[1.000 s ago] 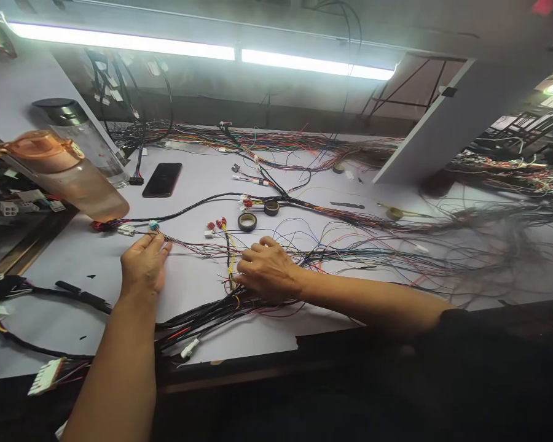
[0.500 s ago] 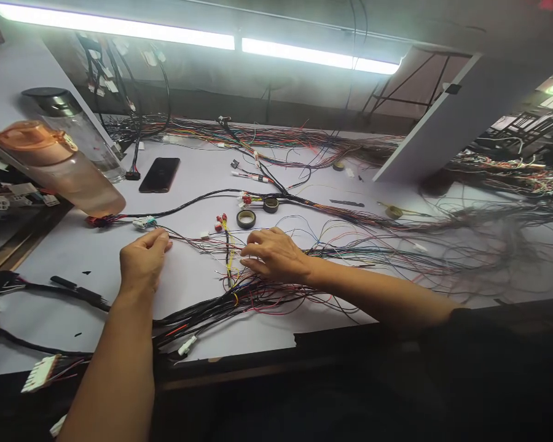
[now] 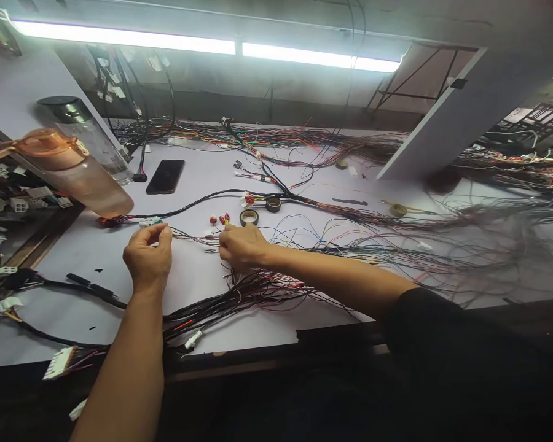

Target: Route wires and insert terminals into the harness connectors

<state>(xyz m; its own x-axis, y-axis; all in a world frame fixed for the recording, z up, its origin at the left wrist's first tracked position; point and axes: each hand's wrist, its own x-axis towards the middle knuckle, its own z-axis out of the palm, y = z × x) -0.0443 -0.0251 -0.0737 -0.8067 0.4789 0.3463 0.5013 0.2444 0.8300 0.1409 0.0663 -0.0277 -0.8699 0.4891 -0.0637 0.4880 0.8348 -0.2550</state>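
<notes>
Orange-lidded bottle [image 3: 91,178] stands at left; clear bottle [image 3: 102,147], dark-capped, just behind it. Black phone [image 3: 165,177] lies flat to their right, screen dark. Two lit tubes [image 3: 133,37] run end to end overhead. Pale upright panel [image 3: 461,120] stands toward the right.

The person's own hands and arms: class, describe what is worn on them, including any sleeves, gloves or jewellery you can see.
The left hand and right hand are bare, with no gloves, rings or watches visible. A loose black sleeve ends near the right elbow; the left forearm is uncovered as far as it shows.
</notes>
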